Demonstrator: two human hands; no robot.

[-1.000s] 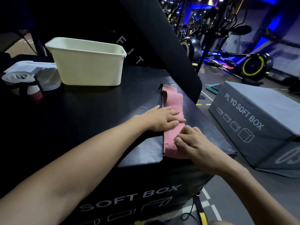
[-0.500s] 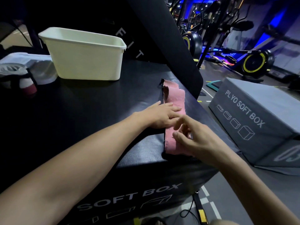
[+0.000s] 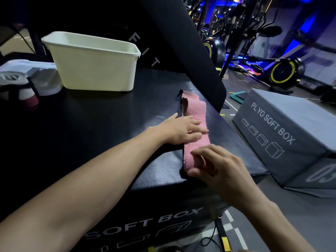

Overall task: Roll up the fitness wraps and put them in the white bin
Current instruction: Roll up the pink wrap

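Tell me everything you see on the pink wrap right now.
The pink wrap is a long soft fabric strip with dark edging, lying flat on the black soft box near its right edge. The left hand presses its middle with straight fingers; the right hand pinches its near end, starting the roll.

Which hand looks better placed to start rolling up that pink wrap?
Probably the right hand: its fingers curl around the near end of the pink wrap, where a roll would begin. The left hand lies flat across the middle, pinning it to the black soft box.
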